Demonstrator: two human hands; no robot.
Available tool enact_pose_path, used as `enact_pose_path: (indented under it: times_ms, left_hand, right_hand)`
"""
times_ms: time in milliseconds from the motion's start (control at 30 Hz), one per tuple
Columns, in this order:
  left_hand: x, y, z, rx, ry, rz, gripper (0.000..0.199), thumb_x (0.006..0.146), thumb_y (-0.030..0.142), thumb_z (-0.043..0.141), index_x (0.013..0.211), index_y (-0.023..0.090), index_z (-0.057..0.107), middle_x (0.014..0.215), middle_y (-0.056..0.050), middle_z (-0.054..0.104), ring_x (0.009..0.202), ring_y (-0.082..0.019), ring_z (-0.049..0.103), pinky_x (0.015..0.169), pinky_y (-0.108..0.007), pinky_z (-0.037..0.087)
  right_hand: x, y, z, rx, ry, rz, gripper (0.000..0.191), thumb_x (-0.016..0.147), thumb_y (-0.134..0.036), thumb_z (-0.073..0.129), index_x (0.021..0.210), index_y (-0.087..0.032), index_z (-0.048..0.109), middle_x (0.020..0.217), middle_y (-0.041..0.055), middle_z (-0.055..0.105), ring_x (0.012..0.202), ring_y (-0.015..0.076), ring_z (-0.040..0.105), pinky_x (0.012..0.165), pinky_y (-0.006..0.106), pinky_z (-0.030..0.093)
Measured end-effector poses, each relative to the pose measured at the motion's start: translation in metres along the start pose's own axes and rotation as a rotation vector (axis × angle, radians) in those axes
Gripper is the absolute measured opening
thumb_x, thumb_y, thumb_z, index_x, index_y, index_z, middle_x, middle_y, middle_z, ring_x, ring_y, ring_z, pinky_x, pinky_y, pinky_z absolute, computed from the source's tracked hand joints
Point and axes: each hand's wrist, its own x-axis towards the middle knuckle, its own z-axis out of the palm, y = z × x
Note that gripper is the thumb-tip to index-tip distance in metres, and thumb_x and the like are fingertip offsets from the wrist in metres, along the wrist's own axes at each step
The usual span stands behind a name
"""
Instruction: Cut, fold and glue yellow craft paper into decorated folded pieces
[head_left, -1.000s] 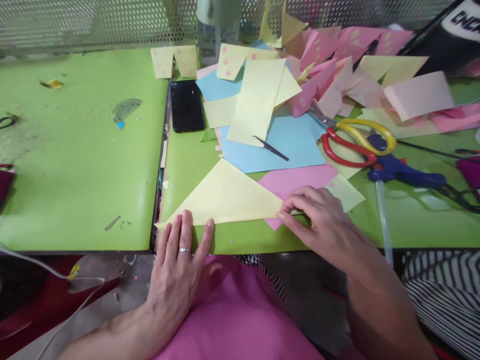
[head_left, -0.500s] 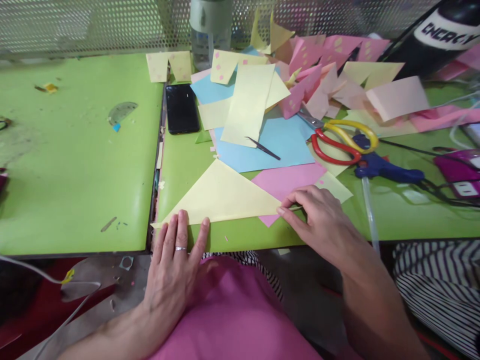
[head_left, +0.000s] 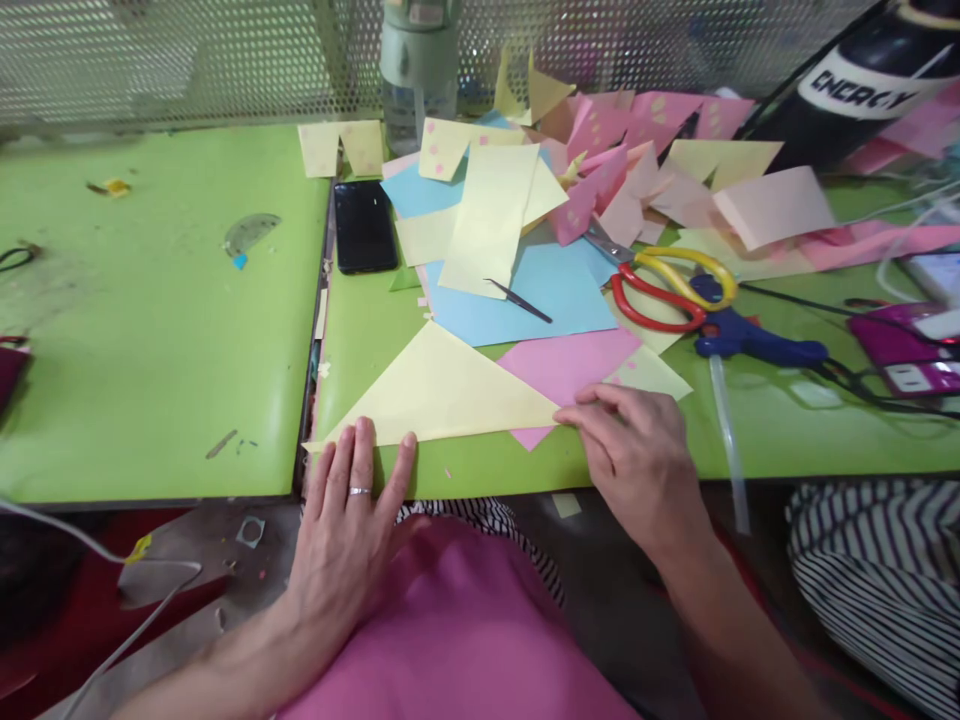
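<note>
A pale yellow sheet of paper (head_left: 450, 390), folded into a wide triangle, lies near the table's front edge with its peak pointing away from me. My left hand (head_left: 352, 500), a ring on one finger, rests with spread fingers on the paper's lower left edge. At the right corner of the triangle, my right hand (head_left: 637, 450) has its fingers bent and pinched together on the paper; the thumb is mostly hidden. Beneath that corner lies a pink sheet (head_left: 566, 360). Beyond the triangle, black tweezers (head_left: 519, 300) lie over blue paper (head_left: 555, 285).
Scissors (head_left: 660, 300) with red and yellow handles lie beside a blue glue gun (head_left: 757, 335) holding a clear stick. A phone (head_left: 365, 228), a water bottle (head_left: 418, 75), a dark ENERGY bottle (head_left: 847, 95) and pink cut papers (head_left: 600, 150) stand or lie farther back.
My right hand has shifted slightly, its fingers curling further at the triangle's right corner. My left hand stays in place. The whole view has tilted a little.
</note>
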Motion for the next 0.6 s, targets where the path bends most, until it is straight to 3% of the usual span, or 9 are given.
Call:
enact_pose_path:
  times_ms: [133, 233, 400, 600]
  left_hand:
    - [0.000, 0.000, 0.000, 0.004, -0.011, 0.001, 0.108, 0.079, 0.063, 0.070, 0.159, 0.018, 0.014, 0.150, -0.033, 0.038, 0.138, -0.047, 0.041, 0.111, -0.060, 0.038]
    - [0.001, -0.001, 0.000, 0.001, -0.031, -0.003, 0.112, 0.076, 0.063, 0.073, 0.159, 0.018, 0.013, 0.150, -0.032, 0.038, 0.138, -0.047, 0.040, 0.112, -0.059, 0.037]
    - [0.003, 0.000, -0.001, -0.005, -0.050, -0.001, 0.117, 0.074, 0.065, 0.074, 0.159, 0.017, 0.009, 0.153, -0.025, 0.039, 0.140, -0.047, 0.037, 0.114, -0.060, 0.033]
    - [-0.002, -0.006, -0.008, 0.012, -0.055, -0.022, 0.095, 0.088, 0.061, 0.059, 0.158, 0.014, 0.016, 0.153, -0.020, 0.042, 0.140, -0.042, 0.041, 0.114, -0.054, 0.036]
  right_hand:
    - [-0.004, -0.011, -0.005, -0.121, -0.003, -0.090, 0.019, 0.090, -0.007, 0.055, 0.094, -0.017, 0.070, 0.089, 0.0060, 0.074, 0.083, 0.0230, 0.060, 0.073, 0.037, 0.042]
    - [-0.004, -0.025, -0.013, -0.173, -0.065, -0.086, 0.019, 0.090, -0.011, 0.055, 0.100, -0.013, 0.071, 0.095, 0.0083, 0.076, 0.087, 0.0239, 0.063, 0.081, 0.040, 0.042]
    - [-0.006, -0.053, -0.021, -0.291, -0.176, -0.053, 0.041, 0.095, -0.038, 0.057, 0.131, -0.018, 0.062, 0.110, 0.0139, 0.073, 0.091, 0.0260, 0.064, 0.097, 0.049, 0.039]
    - [-0.012, -0.059, -0.018, -0.385, -0.235, -0.069, 0.053, 0.093, -0.052, 0.052, 0.136, -0.021, 0.060, 0.112, 0.0178, 0.069, 0.090, 0.0282, 0.062, 0.099, 0.057, 0.039]
